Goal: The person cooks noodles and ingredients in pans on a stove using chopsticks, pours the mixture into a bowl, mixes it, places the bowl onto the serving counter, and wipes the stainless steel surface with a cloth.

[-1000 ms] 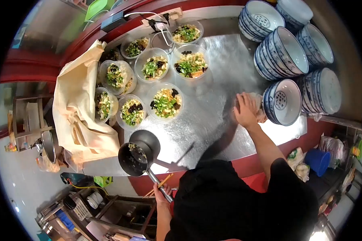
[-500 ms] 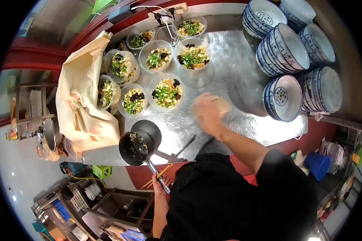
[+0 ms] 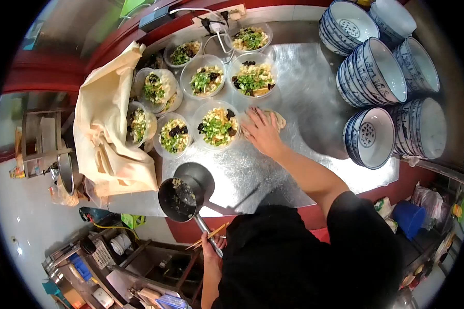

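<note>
My left hand (image 3: 211,247) is closed round the metal handle of a small dark saucepan (image 3: 178,203), with wooden chopsticks (image 3: 209,237) in the same grip. The saucepan is tilted over the table's front edge, and bits of food cling to its inside. On the steel tabletop my right hand (image 3: 263,134) presses down on a pale cloth (image 3: 280,121), fingers spread over it; part of the cloth is hidden beneath the palm. Just left of that hand stands a clear plastic bowl (image 3: 217,126) with chopped greens, pale cubes and dark pieces. Another such bowl (image 3: 252,77) stands behind it.
Several similar filled bowls (image 3: 206,77) crowd the back left, beside a draped cream cloth (image 3: 113,123). Stacks of blue-and-white bowls (image 3: 371,72) occupy the right side. A white cable (image 3: 216,28) hangs near the back bowls. Shelves (image 3: 134,273) lie below left.
My right hand, with the pale cloth, has moved back and slightly left towards the filled bowls. The view has shifted a little; my left hand still grips the saucepan and chopsticks.
</note>
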The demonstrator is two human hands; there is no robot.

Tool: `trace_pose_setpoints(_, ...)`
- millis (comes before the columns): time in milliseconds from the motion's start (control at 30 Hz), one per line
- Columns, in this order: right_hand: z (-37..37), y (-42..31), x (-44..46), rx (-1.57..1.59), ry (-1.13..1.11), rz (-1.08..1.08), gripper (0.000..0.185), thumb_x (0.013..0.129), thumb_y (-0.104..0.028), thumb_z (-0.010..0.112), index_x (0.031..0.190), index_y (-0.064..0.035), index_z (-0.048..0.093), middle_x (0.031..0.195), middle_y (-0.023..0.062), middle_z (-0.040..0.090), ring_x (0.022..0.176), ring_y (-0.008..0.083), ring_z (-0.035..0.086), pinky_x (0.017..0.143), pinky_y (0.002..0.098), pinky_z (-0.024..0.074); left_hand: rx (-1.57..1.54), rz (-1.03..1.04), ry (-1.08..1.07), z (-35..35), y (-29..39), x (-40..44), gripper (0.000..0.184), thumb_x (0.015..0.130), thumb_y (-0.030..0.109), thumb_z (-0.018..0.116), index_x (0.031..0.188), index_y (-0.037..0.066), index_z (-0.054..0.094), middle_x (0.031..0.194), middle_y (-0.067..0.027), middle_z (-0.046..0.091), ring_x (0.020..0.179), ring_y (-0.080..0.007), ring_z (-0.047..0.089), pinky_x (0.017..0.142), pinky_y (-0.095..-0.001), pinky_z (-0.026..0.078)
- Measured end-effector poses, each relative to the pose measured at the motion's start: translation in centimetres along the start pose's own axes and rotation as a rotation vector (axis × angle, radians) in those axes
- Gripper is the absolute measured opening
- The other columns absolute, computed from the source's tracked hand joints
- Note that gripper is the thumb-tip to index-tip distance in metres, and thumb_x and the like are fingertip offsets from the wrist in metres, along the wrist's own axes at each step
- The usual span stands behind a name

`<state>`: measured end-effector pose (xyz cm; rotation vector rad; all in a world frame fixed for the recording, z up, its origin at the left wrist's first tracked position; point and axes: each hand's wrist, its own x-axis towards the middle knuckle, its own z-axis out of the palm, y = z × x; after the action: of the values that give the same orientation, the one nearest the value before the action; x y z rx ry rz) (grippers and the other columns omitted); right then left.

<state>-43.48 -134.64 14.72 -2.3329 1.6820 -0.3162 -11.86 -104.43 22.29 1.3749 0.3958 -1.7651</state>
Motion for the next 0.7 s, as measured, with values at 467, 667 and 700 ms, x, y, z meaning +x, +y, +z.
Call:
trace_pose_setpoints(467,-3.0,16.6,3.3,-0.176,0.238,0.342,0.049,0.083,-0.028,0.061,0.129,-0.015,0.053,0.145,0.0149,0.036,0.136,0.0337,0.03,0.11,0.0553,0.0218,-0.067,-0.052,0.054,-0.1,-0.2,0.3,0.036,0.094,0.045,0.046,0.098,0.01,0.056,0.058,-0.002,0.037,0.043,-0.0131,0.035,0.041,-0.0273,0.03)
trace_pose_setpoints(667,-2.5,20.6,14.4,-0.019,0.288,0.405,0.05,0.086,-0.029,0.058,0.133,-0.0144,0.048,0.148,0.0158,0.031,0.138,0.0361,0.027,0.111,0.0555,0.0201,-0.076,-0.044,0.069,0.7,0.0,0.1,0.037,0.093,0.046,0.048,0.1,0.011,0.057,0.058,-0.0023,0.039,0.043,-0.0146,0.035,0.042,-0.0292,0.032)
trace_pose_setpoints(700,-2.9,20.6,15.0,-0.04,0.223,0.302,0.051,0.087,-0.029,0.057,0.135,-0.0177,0.045,0.15,0.0136,0.03,0.138,0.036,0.026,0.11,0.0585,0.0192,-0.089,-0.059,0.061,0.3,-0.1,0.4,0.037,0.092,0.046,0.048,0.101,0.01,0.057,0.059,-0.0025,0.039,0.043,-0.0147,0.035,0.042,-0.0294,0.032)
